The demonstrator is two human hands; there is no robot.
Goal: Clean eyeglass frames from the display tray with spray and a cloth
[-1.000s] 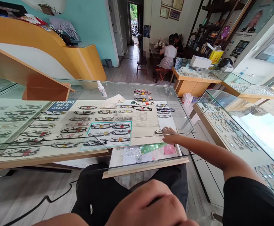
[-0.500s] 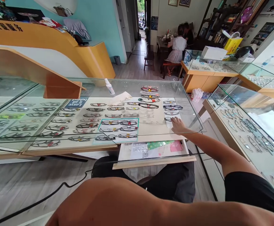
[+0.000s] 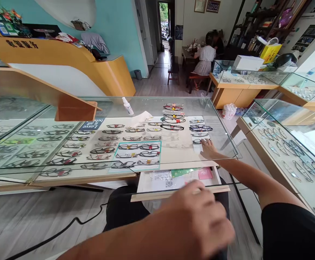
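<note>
Right hand (image 3: 208,148): one second ago it was over bare shelf nearer the front edge of the display case (image 3: 173,157); now it is farther in, at the near end of the white strip (image 3: 198,148) by the case's right edge. Pair of glasses (image 3: 198,141) lies at its fingertips, on that strip; presumably the same pair, shifted inward with the hand. Reading: handling is now at the strip, this pair being nearest the front edge, with the dark blue pair (image 3: 200,128) among those behind it.

Right fingers spread at one end of the frame; cannot tell whether pinching or merely touching.

Left hand (image 3: 200,220): at half a second, bare skin crossed the foreground; now this hand shows, blurred, before the open drawer (image 3: 146,197). Fingers bent; cannot tell if they hold anything.

Case, toward the left: teal-edged card (image 3: 159,152) near the front edge, bearing several pairs.
</note>
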